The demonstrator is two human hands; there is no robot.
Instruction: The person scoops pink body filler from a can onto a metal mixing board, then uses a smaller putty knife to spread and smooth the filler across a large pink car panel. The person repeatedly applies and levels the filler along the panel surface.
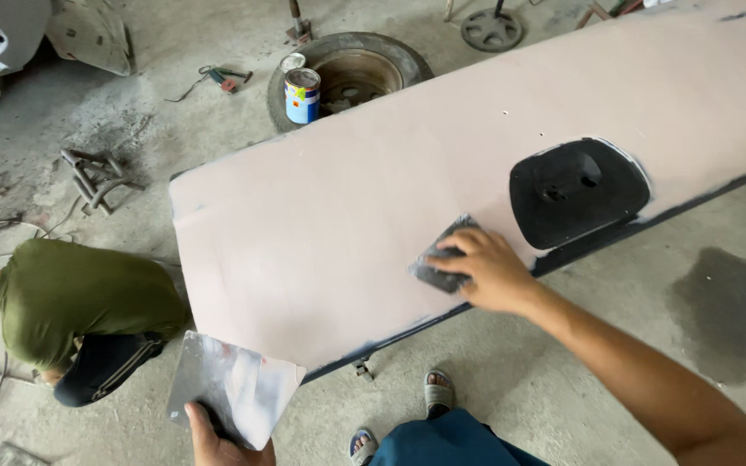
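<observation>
Sanding of the pink-coated door panel [321, 224] is in hand: right hand [487, 269] presses a dark sanding pad [442, 259] flat, fingers spread over it. Left hand [218, 436] pinches a metal mixing board [230, 388]. Next stroke calls for even pressure, in my judgement.

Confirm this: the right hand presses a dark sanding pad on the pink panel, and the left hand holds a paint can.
Not quite. The right hand does press the dark sanding pad on the pink panel, but the head view shows the left hand holding a flat metal board.
</observation>
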